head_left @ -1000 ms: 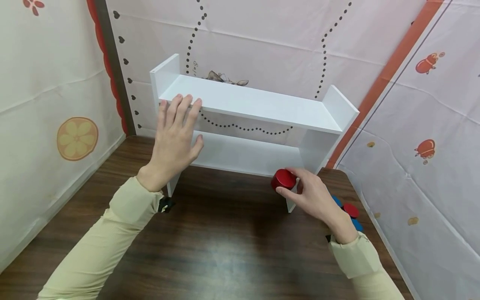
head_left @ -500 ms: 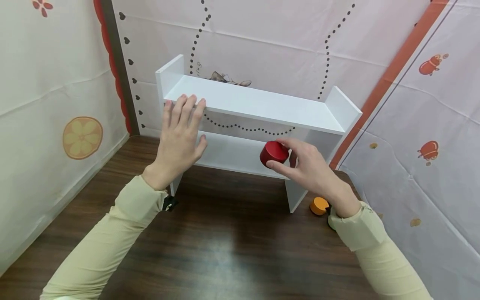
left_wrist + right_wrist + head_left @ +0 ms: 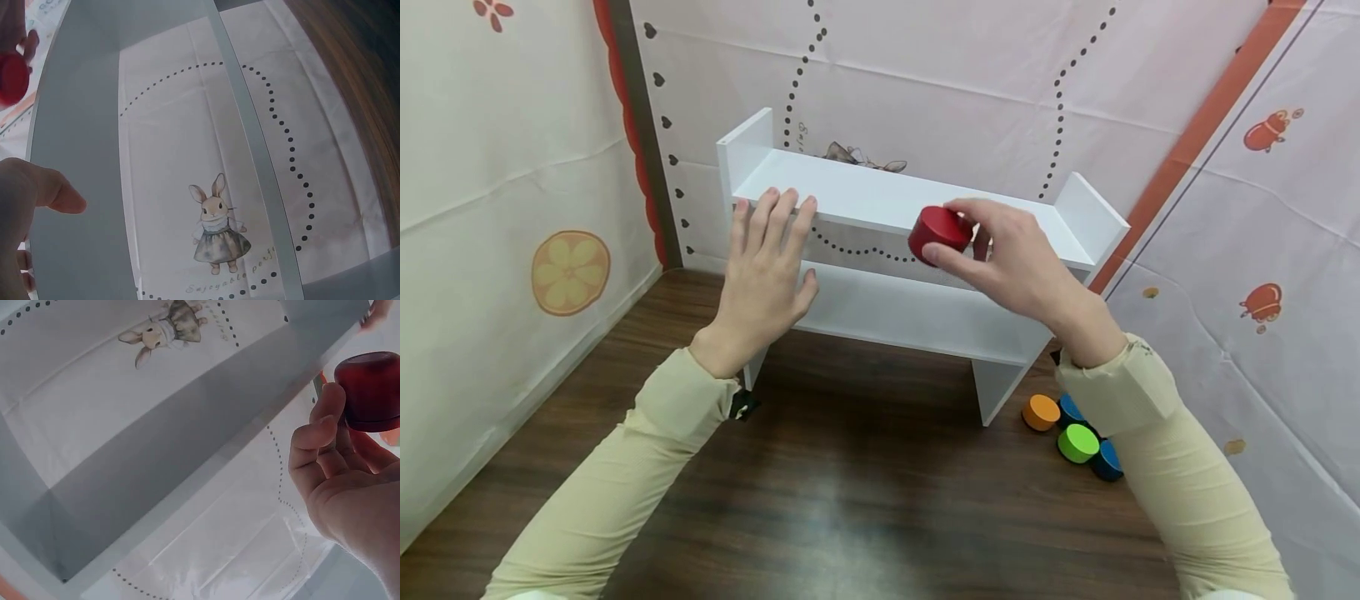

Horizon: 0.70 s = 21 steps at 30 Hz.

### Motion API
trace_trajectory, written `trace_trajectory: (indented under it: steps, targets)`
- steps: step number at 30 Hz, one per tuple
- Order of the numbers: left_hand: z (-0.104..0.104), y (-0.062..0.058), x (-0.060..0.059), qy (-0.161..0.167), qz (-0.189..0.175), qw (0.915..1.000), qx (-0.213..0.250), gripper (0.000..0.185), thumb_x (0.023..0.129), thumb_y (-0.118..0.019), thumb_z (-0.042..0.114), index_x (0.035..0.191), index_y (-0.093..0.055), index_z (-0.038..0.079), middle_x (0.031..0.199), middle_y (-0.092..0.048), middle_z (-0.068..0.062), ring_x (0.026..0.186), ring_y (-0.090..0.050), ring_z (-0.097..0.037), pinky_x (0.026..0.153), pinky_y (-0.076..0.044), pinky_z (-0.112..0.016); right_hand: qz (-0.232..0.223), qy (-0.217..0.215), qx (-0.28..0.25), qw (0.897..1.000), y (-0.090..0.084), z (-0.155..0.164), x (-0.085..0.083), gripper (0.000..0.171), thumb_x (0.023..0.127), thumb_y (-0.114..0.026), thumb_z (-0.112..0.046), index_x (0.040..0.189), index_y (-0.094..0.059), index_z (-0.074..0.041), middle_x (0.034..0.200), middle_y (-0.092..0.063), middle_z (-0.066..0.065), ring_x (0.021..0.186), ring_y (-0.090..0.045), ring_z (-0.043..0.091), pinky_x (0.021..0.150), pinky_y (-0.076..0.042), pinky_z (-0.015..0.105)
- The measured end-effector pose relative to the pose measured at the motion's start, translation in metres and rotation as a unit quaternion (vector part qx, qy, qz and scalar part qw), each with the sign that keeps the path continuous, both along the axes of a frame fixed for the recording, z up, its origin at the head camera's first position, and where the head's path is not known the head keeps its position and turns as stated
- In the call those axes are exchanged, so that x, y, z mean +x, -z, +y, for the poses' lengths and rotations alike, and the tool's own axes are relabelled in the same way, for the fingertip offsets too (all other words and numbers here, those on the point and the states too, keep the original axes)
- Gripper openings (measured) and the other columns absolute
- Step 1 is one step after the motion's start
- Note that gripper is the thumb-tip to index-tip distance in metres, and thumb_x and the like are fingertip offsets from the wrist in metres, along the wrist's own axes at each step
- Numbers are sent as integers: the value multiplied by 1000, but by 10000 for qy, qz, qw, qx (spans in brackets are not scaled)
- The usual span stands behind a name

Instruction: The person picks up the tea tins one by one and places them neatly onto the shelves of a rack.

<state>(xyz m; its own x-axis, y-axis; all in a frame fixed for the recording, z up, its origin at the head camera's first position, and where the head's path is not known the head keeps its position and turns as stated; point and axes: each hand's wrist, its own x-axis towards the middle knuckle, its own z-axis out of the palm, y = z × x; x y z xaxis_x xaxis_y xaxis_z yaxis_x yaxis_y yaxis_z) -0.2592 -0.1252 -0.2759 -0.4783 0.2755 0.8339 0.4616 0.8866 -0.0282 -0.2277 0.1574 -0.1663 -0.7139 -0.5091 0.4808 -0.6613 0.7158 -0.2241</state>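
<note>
Gripping the red cylinder [image 3: 938, 235], right fingers [image 3: 988, 213] hover; script [image 3: 226, 283] reads "Enjoyable".

A brown table [image 3: 820, 492] bears a white shelf [image 3: 872, 196] and one orange, one green, apparently two blue cylinders [image 3: 1108, 462].

The left hand [image 3: 763, 287] was held left of the head view's centre, fingers [image 3: 801, 227] extended and spread, the left forearm [image 3: 613, 479] angled from the lower left. The right hand [image 3: 1017, 260] was held right of centre, thumb [image 3: 957, 262] and fingers bent in a pinch, the right forearm [image 3: 1191, 483] angled from the lower right.
</note>
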Motion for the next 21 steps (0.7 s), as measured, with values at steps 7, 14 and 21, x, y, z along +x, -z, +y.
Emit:
trace_trajectory:
  steps: [7,14,21]
  targets:
    - [-1,1,0,-47,53,10000,-10,85,75,-70,14,149,-28,9,150,-32,-17,143,-22,-34,122,-6,-51,-189,312,-58,9993,-18,-15,-20,51,90,-62,-40,131,-56,-9,107,-65,9,85,-55,22,70,-44,32]
    - [-1,1,1,-74,66,9999,-56,84,76,-68,14,149,-28,9,150,-32,-18,143,-23,-34,122,-6,-51,-410,585,2,9974,-21,-33,-42,52,90,-59,-44,128,-58,-8,109,-64,8,85,-54,24,73,-43,31]
    - [-1,0,1,-127,91,9999,-69,86,74,-70,14,149,-28,9,150,-32,-17,143,-23,-34,122,-8,-51,-506,764,238,9955,-20,-47,-56,54,90,-58,-48,126,-59,-8,110,-65,9,98,-53,23,83,-42,34]
